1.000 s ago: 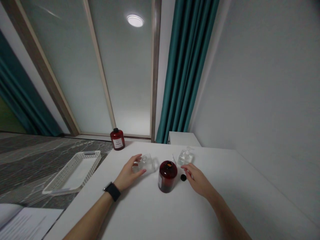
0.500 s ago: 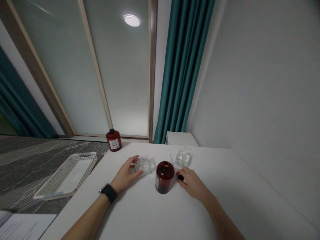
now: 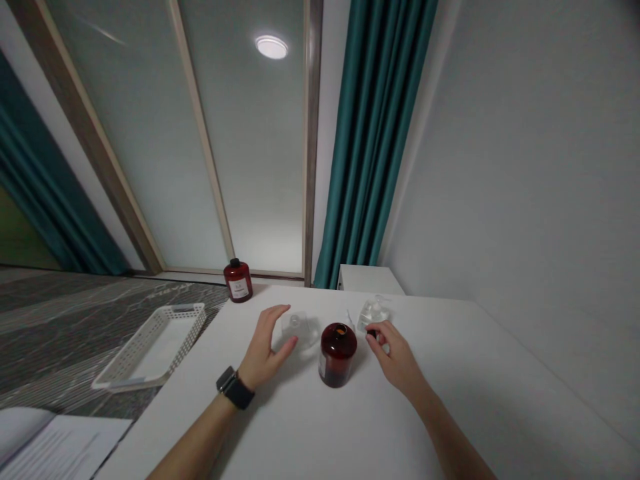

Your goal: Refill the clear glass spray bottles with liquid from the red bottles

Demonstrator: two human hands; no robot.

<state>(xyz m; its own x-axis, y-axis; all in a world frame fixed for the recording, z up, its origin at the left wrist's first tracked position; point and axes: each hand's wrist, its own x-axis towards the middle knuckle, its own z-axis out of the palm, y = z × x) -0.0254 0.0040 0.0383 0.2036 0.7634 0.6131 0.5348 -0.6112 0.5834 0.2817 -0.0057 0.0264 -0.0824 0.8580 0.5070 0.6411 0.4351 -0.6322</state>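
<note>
A dark red-brown bottle (image 3: 338,357) with an uncovered mouth stands upright on the white table between my hands. Just right of it, my right hand (image 3: 399,360) pinches a small black cap (image 3: 371,333). My left hand (image 3: 265,350) is open, thumb and fingers apart, beside a clear glass bottle (image 3: 296,325) with an open neck. I cannot tell whether the fingers touch that glass. Beyond my right hand sits another clear glass container (image 3: 373,312), partly hidden by the fingers. A thin white stick-like piece (image 3: 350,319) shows behind the red-brown bottle.
Another red-brown bottle (image 3: 239,281), black-capped and white-labelled, stands at the table's far left corner. Left of the table (image 3: 350,433) lies a white perforated basket (image 3: 150,347). An open book (image 3: 65,440) is at lower left. A white cabinet (image 3: 371,279) stands behind the table.
My left hand has opened wider beside the clear glass bottle. My right hand has lifted slightly, turning the black cap in its fingertips. The whole view has shifted a little to the left.
</note>
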